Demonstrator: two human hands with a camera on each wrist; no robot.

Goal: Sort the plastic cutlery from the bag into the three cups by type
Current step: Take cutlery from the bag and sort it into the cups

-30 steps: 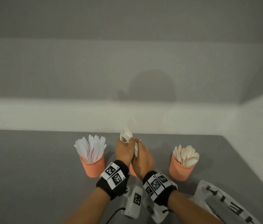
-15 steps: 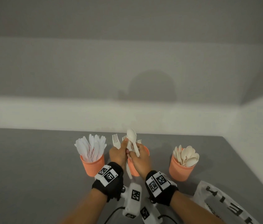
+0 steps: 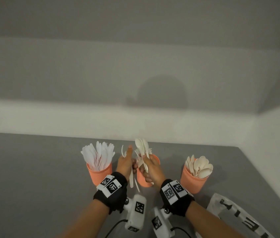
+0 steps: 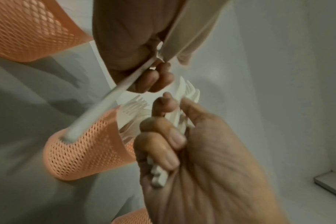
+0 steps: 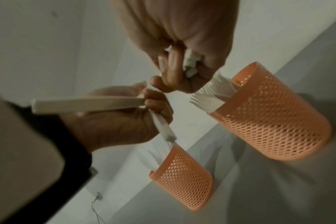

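Nearest, at the head view's 5 o'clock corner, a white plastic bag with black lettering lies crumpled on the grey table. Both wrists wear black straps with square-coded tags.

Just beyond, the two hands meet in front of the middle cup. The left hand has its fingers curled round a small bunch of white plastic cutlery; the flat handle ends poke out below the palm, and fork tines show past the fingertips in the left wrist view. The thumb stands up straight. The right hand, at 3 o'clock of the left and almost touching it, pinches the stem of a cream plastic spoon between thumb and fingers, bowl up, with further handles closed in its palm.

Directly behind the hands stands the orange perforated middle cup, holding white forks with tines up. At its 9 o'clock, the left cup is packed with white knives, blades fanned upward. At 3 o'clock, well apart, the right cup holds cream spoons, bowls up and overlapping.

Farthest, a pale wall rises behind the table.
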